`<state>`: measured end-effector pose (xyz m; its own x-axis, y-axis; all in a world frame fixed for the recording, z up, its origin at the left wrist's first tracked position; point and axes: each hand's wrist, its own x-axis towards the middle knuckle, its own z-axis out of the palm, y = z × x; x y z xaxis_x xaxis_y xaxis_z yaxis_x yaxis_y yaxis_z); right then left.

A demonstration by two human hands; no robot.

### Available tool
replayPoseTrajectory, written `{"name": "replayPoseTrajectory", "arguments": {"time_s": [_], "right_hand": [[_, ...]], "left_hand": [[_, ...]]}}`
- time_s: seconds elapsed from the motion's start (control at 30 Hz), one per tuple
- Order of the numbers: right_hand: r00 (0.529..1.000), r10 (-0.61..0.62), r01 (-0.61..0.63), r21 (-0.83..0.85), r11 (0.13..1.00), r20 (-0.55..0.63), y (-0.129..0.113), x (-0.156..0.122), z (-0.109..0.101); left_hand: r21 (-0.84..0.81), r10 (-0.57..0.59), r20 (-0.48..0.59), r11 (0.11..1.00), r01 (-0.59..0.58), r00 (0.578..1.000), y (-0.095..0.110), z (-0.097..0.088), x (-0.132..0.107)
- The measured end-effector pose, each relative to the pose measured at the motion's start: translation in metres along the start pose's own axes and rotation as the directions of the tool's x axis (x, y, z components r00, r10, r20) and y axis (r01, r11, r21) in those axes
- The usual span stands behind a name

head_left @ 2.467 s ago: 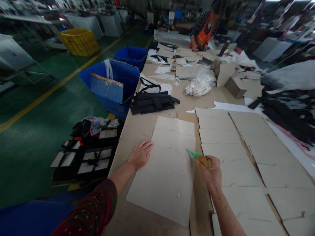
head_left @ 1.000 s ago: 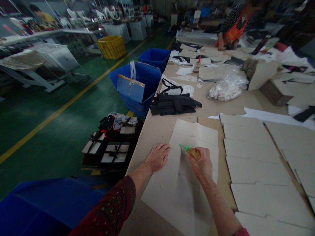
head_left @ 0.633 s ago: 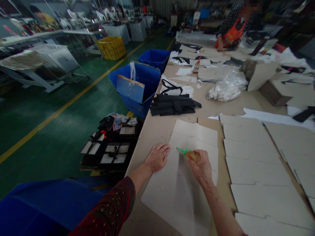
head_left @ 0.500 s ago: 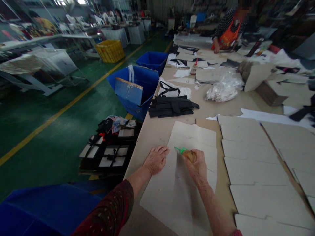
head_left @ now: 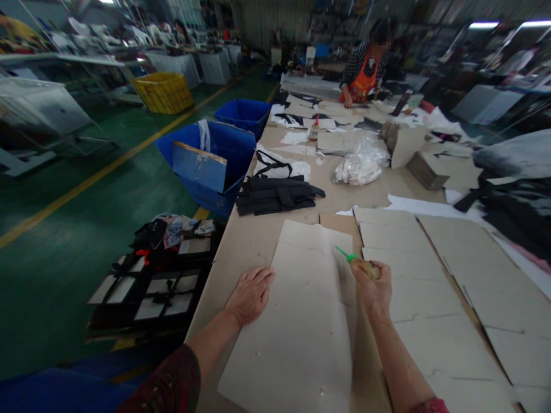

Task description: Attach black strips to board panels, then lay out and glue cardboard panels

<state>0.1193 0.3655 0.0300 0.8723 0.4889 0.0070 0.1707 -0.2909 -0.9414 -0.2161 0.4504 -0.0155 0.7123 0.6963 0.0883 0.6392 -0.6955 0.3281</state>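
Note:
My right hand point(head_left: 375, 287) is wrapped round a small glue bottle point(head_left: 365, 267) with amber contents and a green nozzle. The nozzle points up and to the left, above the right edge of a beige board sheet point(head_left: 297, 310). Small spots dot the surface of that sheet. My left hand point(head_left: 250, 293) lies flat with fingers stretched out, resting at the sheet's left edge on the table point(head_left: 232, 252). To the right, overlapping rows of similar board sheets point(head_left: 408, 287) cover the table.
Beyond the sheet lie a bundle of black strips point(head_left: 279, 194) and a clear plastic bag point(head_left: 362, 162). Blue bins point(head_left: 202, 166) and a stack of black-tied boards point(head_left: 167, 292) stand left of the table. A person in an orange apron point(head_left: 364, 83) works at the far end.
My right hand has moved the glue bottle rightward, from over the sheet's middle to its right edge. The left hand still rests at the left edge. The view has turned slightly right.

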Motion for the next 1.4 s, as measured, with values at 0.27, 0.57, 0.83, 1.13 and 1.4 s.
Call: {"name": "replayPoseTrajectory", "arguments": {"time_s": [0.27, 0.57, 0.83, 1.13, 1.4], "right_hand": [[0.981, -0.181, 0.192, -0.244, 0.951, 0.067, 0.005, 0.015, 0.003], [0.949, -0.27, 0.316, -0.442, 0.84, 0.164, 0.0, 0.024, -0.005], [0.947, -0.242, 0.313, -0.447, 0.838, 0.21, -0.004, 0.027, -0.02], [0.979, -0.191, 0.202, -0.201, 0.959, 0.071, 0.008, 0.024, 0.011], [0.949, -0.149, 0.157, -0.008, 0.988, 0.278, -0.015, 0.0, 0.07]], "left_hand": [[0.011, 0.006, -0.007, 1.0, -0.005, 1.0, 0.002, -0.003, 0.002], [0.01, 0.021, -0.018, 1.0, -0.021, 1.0, 0.0, -0.001, 0.001], [-0.007, 0.024, -0.043, 1.0, -0.024, 0.999, 0.0, -0.002, 0.001], [-0.017, -0.001, -0.029, 1.0, 0.0, 1.0, 0.003, -0.003, 0.001], [-0.038, -0.006, -0.013, 0.999, 0.005, 1.0, 0.004, -0.004, 0.0]]}}
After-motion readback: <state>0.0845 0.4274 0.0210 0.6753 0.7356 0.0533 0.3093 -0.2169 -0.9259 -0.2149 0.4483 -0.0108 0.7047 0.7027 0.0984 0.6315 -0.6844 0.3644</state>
